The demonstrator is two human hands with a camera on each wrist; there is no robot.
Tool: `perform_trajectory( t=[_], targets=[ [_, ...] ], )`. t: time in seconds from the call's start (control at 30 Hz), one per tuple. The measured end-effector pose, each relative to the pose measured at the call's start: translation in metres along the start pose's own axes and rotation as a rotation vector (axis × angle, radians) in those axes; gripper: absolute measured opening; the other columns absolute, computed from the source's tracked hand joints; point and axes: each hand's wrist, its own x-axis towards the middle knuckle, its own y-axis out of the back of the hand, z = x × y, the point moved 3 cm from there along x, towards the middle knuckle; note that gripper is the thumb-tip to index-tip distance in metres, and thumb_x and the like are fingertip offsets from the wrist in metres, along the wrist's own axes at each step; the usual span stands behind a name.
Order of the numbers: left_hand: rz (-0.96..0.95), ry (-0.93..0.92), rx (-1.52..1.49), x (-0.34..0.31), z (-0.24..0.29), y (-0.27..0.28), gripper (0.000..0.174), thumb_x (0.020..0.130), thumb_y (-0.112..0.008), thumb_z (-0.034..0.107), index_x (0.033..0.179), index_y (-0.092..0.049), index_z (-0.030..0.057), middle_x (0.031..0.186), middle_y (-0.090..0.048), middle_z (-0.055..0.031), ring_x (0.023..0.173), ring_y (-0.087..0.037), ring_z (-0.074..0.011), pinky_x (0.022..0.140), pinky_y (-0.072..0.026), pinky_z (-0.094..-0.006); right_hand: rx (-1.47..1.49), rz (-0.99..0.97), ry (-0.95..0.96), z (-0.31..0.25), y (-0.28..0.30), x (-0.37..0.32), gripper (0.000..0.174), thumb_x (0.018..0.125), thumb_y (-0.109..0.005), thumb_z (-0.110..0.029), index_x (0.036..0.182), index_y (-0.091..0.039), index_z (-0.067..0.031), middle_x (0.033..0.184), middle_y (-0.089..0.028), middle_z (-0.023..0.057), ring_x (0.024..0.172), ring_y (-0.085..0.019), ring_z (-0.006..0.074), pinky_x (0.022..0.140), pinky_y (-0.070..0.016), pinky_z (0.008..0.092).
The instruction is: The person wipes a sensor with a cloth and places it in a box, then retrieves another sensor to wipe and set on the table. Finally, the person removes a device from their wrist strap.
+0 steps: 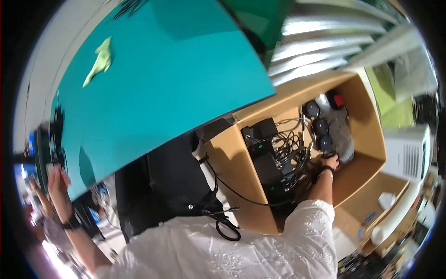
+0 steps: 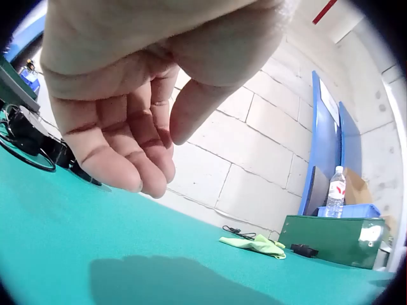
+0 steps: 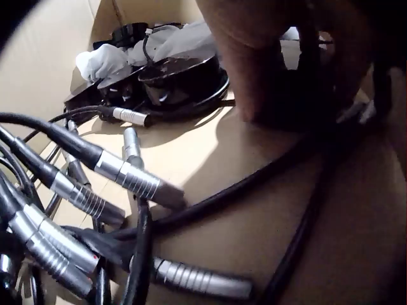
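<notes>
My right hand (image 1: pixel 331 162) reaches down inside a cardboard box (image 1: pixel 223 153), its thumb and fingers curled round a dark object (image 3: pixel 296 95) whose shape is mostly in shadow. Black cables (image 3: pixel 229 190) run close under that hand. Beside it in the box lie round black devices (image 1: pixel 320 126), some with translucent plastic wrap (image 3: pixel 184 41). A tangle of cables with silver metal connectors (image 3: pixel 130 175) fills the box's middle, next to black boxy units (image 1: pixel 265 128). My left hand (image 2: pixel 121 121) hovers over the green table, fingers loosely bent, holding nothing.
The green table (image 1: pixel 162 93) carries a light green cloth (image 1: pixel 102 60) and, at its left end, black devices (image 2: pixel 32 133). A green box (image 2: pixel 331 241) with a water bottle (image 2: pixel 337 190) stands farther along. Another cardboard box (image 1: pixel 371 200) and a white appliance (image 1: pixel 404 151) are at the right.
</notes>
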Motion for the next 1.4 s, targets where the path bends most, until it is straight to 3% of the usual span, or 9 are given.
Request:
perform_trajectory(
  t=[0.2,0.3,0.37,0.43,0.87,0.97,1.1,1.27,1.4],
  targets=[
    [-0.171,-0.008,-0.099,0.003,0.013,-0.009,0.028,0.099,-0.052,0.019,0.117,-0.059,-0.0013,0.089,-0.06,-0.0024,0.073,-0.054,-0.0081,0.066,-0.0431,-0.0206,0.408,-0.071,-0.04,0.006,0.042,0.028,0.089,0.049,-0.09,-0.023,0.125,-0.049,0.0011,0.122,-0.059,0.0213,0.113,-0.058,0.0337,0.101,-0.0445,0.038],
    [-0.176,-0.028,-0.111,0.017,0.019,-0.015,0.028,0.099,-0.053,0.019,0.118,-0.059,-0.0011,0.089,-0.06,-0.0027,0.074,-0.054,-0.0079,0.066,-0.0429,-0.0204,0.806,-0.017,-0.051,-0.01,0.084,0.022,0.077,0.06,-0.086,-0.014,0.126,-0.049,0.0012,0.116,-0.061,0.0178,0.104,-0.06,0.0274,0.091,-0.0495,0.0353],
    [-0.159,-0.067,-0.09,0.022,0.026,-0.019,0.029,0.098,-0.053,0.02,0.118,-0.059,-0.0005,0.089,-0.06,-0.003,0.074,-0.055,-0.008,0.065,-0.0426,-0.0204,1.1,-0.132,0.039,-0.046,0.148,-0.045,0.063,0.072,-0.081,-0.01,0.125,-0.048,-0.001,0.107,-0.061,0.0128,0.089,-0.061,0.0237,0.066,-0.0531,0.0344],
    [-0.205,-0.092,-0.118,0.026,0.034,-0.025,0.029,0.098,-0.053,0.02,0.117,-0.059,-0.0002,0.089,-0.061,-0.0033,0.075,-0.055,-0.0082,0.065,-0.0428,-0.0205,1.221,-0.048,0.196,-0.059,0.185,-0.082,0.059,0.075,-0.08,-0.012,0.124,-0.048,-0.002,0.106,-0.062,0.0106,0.086,-0.061,0.0215,0.064,-0.0517,0.0321],
    [-0.775,-0.281,-0.367,0.069,0.055,-0.055,0.026,0.097,-0.055,0.02,0.113,-0.06,0.0003,0.09,-0.063,-0.0085,0.074,-0.062,-0.0138,0.062,-0.0497,-0.025,1.139,0.056,1.334,-0.237,0.423,-0.492,0.055,0.086,-0.064,0.0,0.137,-0.044,-0.0029,0.13,-0.051,0.0122,0.112,-0.054,0.0215,0.099,-0.0415,0.0331],
    [-0.906,-0.28,-0.44,0.077,0.057,-0.069,0.028,0.097,-0.056,0.023,0.112,-0.06,0.0002,0.094,-0.065,-0.0094,0.075,-0.063,-0.0137,0.064,-0.0508,-0.0252,1.126,-0.077,1.551,-0.326,0.425,-0.565,0.058,0.081,-0.069,0.0,0.134,-0.046,-0.0036,0.121,-0.053,0.0103,0.107,-0.055,0.0182,0.094,-0.0463,0.033],
    [-0.981,-0.209,-0.562,0.09,0.049,-0.086,0.037,0.098,-0.054,0.033,0.119,-0.057,0.0017,0.107,-0.064,-0.0115,0.084,-0.064,-0.017,0.07,-0.0542,-0.0299,0.652,0.036,2.074,-0.436,0.379,-0.641,0.071,0.07,-0.079,-0.017,0.131,-0.045,-0.0015,0.123,-0.052,0.0167,0.108,-0.058,0.0306,0.092,-0.0496,0.0374],
    [-0.979,0.011,-1.018,0.112,0.03,-0.104,0.047,0.099,-0.047,0.044,0.127,-0.051,0.0066,0.125,-0.056,-0.0101,0.109,-0.058,-0.0219,0.092,-0.0499,-0.0393,0.39,-0.1,2.03,-0.503,0.312,-0.711,0.082,0.068,-0.08,-0.023,0.134,-0.038,-0.0007,0.123,-0.05,0.0237,0.114,-0.052,0.0409,0.097,-0.0462,0.0428],
    [-0.998,0.051,-1.203,0.131,0.008,-0.11,0.047,0.101,-0.046,0.026,0.139,-0.034,-0.0004,0.132,-0.049,-0.0145,0.117,-0.056,-0.0256,0.097,-0.0504,-0.0418,0.449,-0.116,2.094,-0.523,0.291,-0.718,0.086,0.066,-0.083,-0.025,0.135,-0.038,-0.0013,0.124,-0.05,0.0238,0.116,-0.05,0.0404,0.097,-0.0455,0.0441]
  ],
)
